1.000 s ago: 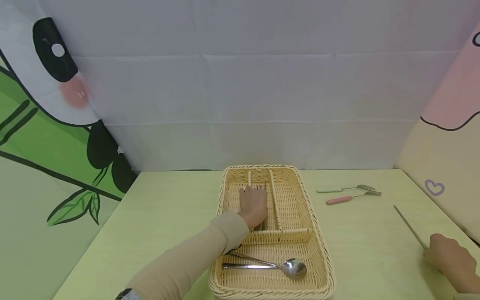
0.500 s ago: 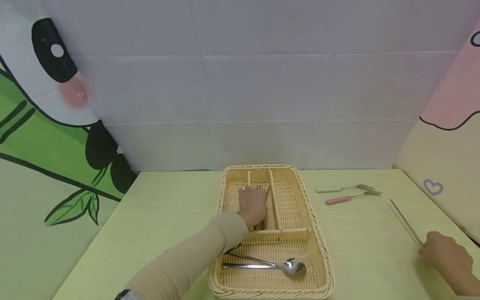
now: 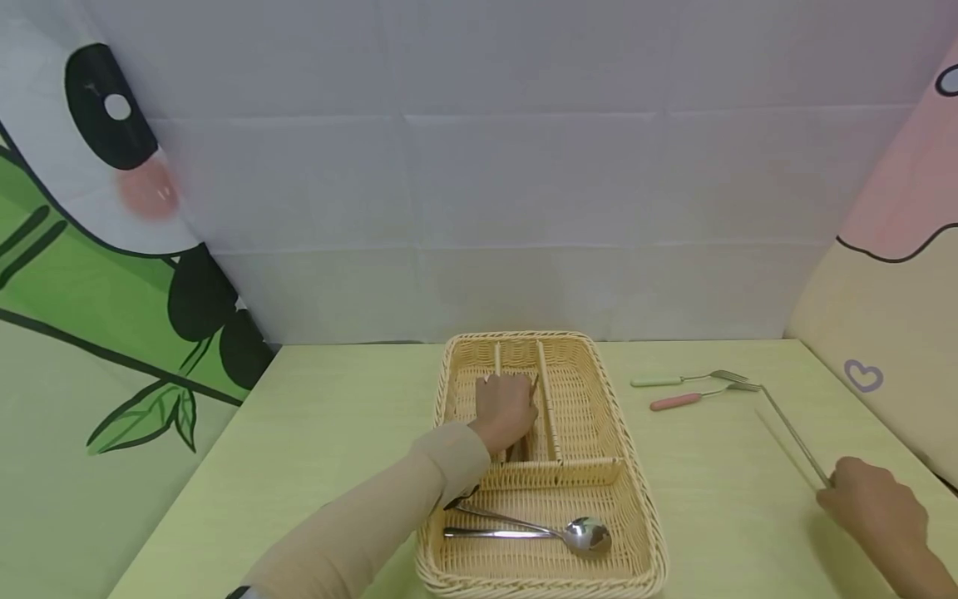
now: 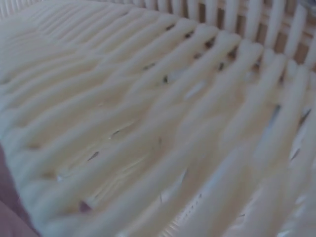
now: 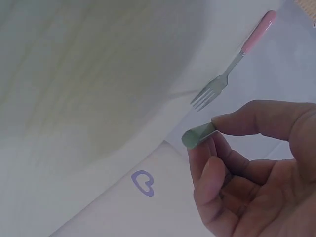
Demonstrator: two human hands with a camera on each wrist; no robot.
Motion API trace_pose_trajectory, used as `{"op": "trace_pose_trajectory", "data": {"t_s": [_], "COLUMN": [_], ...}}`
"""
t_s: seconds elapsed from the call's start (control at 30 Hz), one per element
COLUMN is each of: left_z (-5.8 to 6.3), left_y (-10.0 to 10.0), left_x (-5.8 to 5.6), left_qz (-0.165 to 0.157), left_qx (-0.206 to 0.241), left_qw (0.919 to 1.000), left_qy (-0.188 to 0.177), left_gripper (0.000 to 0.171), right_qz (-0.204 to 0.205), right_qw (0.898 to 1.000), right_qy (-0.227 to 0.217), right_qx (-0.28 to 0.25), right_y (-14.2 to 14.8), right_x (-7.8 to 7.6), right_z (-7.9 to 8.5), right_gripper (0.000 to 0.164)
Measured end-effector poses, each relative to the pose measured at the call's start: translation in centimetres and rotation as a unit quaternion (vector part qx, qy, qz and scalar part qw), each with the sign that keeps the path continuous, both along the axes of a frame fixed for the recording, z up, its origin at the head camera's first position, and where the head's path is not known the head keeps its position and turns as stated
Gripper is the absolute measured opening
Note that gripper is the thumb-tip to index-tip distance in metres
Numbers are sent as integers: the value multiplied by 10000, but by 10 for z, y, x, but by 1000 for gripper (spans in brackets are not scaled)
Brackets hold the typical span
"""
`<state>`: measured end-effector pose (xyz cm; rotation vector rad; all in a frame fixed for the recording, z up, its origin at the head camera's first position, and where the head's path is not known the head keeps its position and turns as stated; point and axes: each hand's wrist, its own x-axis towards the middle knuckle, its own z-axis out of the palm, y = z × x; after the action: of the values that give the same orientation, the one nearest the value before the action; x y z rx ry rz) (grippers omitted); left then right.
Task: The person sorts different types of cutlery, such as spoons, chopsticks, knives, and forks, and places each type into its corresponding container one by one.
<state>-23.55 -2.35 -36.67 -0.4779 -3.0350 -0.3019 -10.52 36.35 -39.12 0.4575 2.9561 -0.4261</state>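
Observation:
My left hand [image 3: 505, 412] is down in the middle rear compartment of a wicker cutlery basket [image 3: 617, 408], knuckles up. Thin dark utensils [image 3: 521, 449] lie beside and below it, and a slender tip pokes out past its right side. Its fingertips are hidden, so I cannot tell what it grips. To the right of the basket, my right hand [image 3: 876, 507] pinches a slim, straight piece of cutlery [image 3: 793, 433] with a green end [image 5: 198, 135], held tilted above the table. In the head view its far tip overlaps the tines of a pink-handled fork [image 3: 677, 402].
A green-handled fork [image 3: 659, 383] lies just behind the pink one on the table [image 3: 718, 499]. Metal spoons [image 3: 587, 537] rest in the basket's front compartment. A pale wall sheet [image 3: 524, 183] rises along the table's back edge, with printed panels on both sides.
My right hand has moved left and slightly away from me, bringing its slim cutlery to the fork tines. The left hand stays in the basket; the slender tip beside it has tilted a little.

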Motion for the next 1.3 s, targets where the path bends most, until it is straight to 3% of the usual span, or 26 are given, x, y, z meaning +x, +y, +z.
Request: {"op": "trace_pose_trajectory", "data": {"t_s": [0.33,0.5,0.7,0.93,1.3], "left_z": [9,14,20,19,26], "left_y": [-3,-1,2,7,16], "left_x": [2,4,8,11,20], "left_qz": [-235,-233,-337,-382,-570], "left_qx": [665,828,902,1232,1273], "left_qw": [9975,9960,9946,9904,9897], "left_qy": [-94,-235,-382,-504,-329], "left_gripper": [30,34,9,16,17], "right_qz": [106,260,367,427,617], "right_qw": [9997,9991,9980,9965,9912], "right_qy": [212,332,510,708,1162], "right_qx": [-3,-31,-103,-155,-113], "right_y": [-21,-31,-45,-61,-89], "right_x": [2,2,2,4,6], "right_z": [10,14,23,26,32], "right_gripper": [23,12,19,15,12]}}
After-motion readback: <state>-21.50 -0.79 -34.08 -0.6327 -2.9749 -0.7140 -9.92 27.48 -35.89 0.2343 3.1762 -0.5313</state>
